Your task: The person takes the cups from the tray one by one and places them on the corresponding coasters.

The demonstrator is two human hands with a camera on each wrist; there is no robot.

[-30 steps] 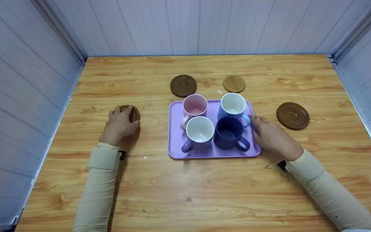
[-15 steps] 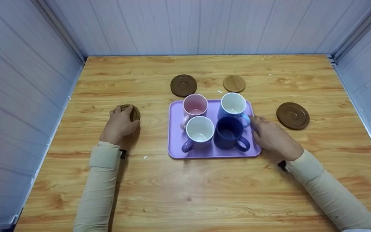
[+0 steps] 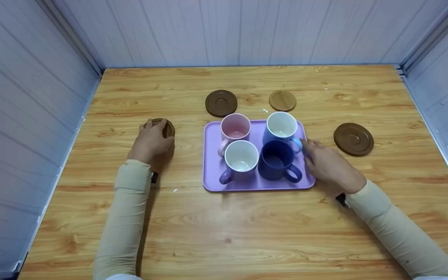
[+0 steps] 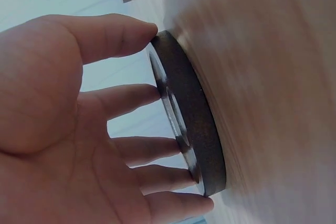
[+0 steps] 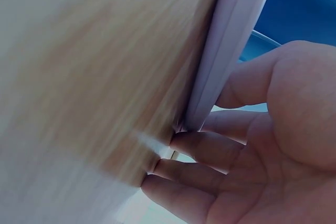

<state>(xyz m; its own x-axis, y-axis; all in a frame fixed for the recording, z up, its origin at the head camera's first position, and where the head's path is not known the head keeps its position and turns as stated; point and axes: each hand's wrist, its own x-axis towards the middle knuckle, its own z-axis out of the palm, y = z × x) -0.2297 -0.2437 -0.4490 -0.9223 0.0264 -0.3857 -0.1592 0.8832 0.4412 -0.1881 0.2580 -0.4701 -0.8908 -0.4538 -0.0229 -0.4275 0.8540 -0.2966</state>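
Note:
My left hand [image 3: 150, 142] has its fingertips on a dark brown round coaster [image 3: 169, 128] lying on the table to the left. In the left wrist view its fairly straight fingers span the coaster [image 4: 191, 108], thumb at one edge and little finger at the other. My right hand [image 3: 329, 163] lies against the right edge of a purple tray [image 3: 214, 171], its lower fingertips on the table in the right wrist view. The tray bears a pink mug [image 3: 235, 126], a purple mug [image 3: 242, 157], a light blue mug [image 3: 281, 126] and a dark blue mug [image 3: 275, 161].
Behind the tray lie another dark brown coaster [image 3: 221, 103] and a lighter wooden coaster [image 3: 282, 101]. One more brown coaster [image 3: 353, 139] is to the right of the tray. Pale panels [image 3: 224, 33] enclose the wooden table [image 3: 224, 229] at the back and sides.
My left hand and the coaster under it have shifted a little away from me and to the right. The right hand, tray and mugs stay where they were.

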